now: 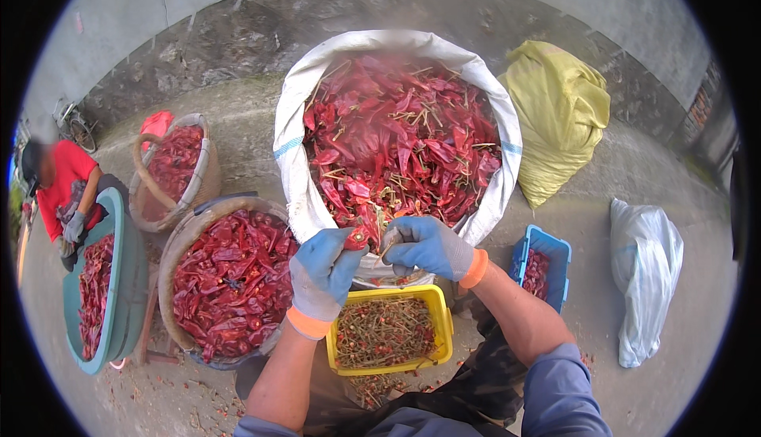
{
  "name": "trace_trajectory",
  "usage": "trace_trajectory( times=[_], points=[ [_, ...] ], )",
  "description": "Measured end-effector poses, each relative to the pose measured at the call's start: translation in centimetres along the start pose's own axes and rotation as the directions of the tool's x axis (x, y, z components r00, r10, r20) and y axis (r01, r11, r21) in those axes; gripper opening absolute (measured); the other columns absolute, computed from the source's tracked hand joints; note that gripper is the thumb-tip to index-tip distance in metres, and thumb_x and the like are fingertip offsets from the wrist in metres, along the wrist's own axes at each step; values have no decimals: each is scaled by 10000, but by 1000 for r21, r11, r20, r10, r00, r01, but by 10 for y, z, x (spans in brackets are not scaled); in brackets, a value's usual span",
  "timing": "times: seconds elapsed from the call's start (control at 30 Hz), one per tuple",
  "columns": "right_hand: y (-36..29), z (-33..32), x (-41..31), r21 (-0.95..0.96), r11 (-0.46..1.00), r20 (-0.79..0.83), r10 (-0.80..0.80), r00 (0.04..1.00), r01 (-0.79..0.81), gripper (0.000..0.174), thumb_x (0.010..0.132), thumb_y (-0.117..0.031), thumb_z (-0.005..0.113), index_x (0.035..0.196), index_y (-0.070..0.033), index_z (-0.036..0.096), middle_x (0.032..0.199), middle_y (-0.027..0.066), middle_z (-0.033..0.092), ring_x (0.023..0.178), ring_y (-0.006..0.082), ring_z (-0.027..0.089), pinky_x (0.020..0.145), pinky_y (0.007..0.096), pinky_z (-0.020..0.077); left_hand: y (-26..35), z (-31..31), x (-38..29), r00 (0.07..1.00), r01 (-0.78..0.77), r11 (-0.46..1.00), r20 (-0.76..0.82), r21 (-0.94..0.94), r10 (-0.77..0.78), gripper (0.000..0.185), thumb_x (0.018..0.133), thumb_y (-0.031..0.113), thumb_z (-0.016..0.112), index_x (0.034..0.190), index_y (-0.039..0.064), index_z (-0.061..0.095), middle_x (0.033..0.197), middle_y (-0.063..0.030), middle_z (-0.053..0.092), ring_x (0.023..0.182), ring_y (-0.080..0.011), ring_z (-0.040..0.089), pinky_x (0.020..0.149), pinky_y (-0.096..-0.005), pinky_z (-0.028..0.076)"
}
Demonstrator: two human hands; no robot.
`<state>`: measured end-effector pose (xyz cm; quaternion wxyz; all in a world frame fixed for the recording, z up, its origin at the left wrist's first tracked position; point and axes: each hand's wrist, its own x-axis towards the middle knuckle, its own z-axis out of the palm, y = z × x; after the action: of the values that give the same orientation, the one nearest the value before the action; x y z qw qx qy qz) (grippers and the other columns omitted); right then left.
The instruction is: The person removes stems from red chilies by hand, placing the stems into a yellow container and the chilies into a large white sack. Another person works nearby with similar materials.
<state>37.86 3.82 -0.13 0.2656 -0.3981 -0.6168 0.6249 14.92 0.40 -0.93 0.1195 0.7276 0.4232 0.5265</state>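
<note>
Both hands wear blue-coated grey gloves with orange cuffs. My left hand (324, 267) grips a dried red chili pepper (358, 239) whose cut or stem end shows between thumb and fingers. Close beside it, my right hand (425, 246) pinches a thin pale stem (387, 249). The two hands are at the near rim of a large white woven sack (291, 110), rolled open and full of dried red chilies (410, 133), many with stems. Below the hands stands a yellow plastic basin (443, 324) holding loose stems (386, 330) with red bits.
Left are a round basket (168, 276) of chilies, a handled basket (211, 169) and a teal tub (128, 294), with a person (68, 175) in red behind. Right are a yellow sack (556, 116), a blue crate (565, 270) and a white sack (645, 282). A wall (238, 26) rises behind.
</note>
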Motion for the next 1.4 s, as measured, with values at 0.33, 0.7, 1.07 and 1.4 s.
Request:
trace_trajectory(
  times=[0.33,0.7,1.07,1.4],
  points=[
    [-4,17,-13,-364,905,-109,-276,955,220,441,887,-211,832,1269,-33,701,1018,107,763,912,180,751,831,334,592,-8,-4,-7,967,8,995,254,97,-33,247,893,102,787,1120,14,739,927,-199,730,825,-396,724,694,-457,558],
    [30,-49,-141,-606,744,-639,-247,729,-280,348,850,-237,838,1126,-53,733,955,145,748,863,260,732,766,393,567,9,6,7,930,202,979,316,-8,-189,339,871,92,785,1196,17,724,1019,-133,763,859,-208,749,795,-334,585],
    [82,-131,-182,-653,513,-718,-184,671,-558,265,886,-236,774,1064,-44,735,985,164,769,918,360,748,822,440,571,-11,-31,18,947,231,971,217,56,-238,296,904,119,789,1166,16,699,1046,-182,749,804,-316,733,740,-417,577],
    [51,-16,28,-603,786,-363,-117,924,-137,430,852,-370,813,1102,-29,733,989,170,769,923,337,744,857,432,559,-22,-46,11,948,225,952,180,206,-263,317,901,168,783,1165,8,710,1063,-199,733,888,-325,726,801,-419,563]
  ],
)
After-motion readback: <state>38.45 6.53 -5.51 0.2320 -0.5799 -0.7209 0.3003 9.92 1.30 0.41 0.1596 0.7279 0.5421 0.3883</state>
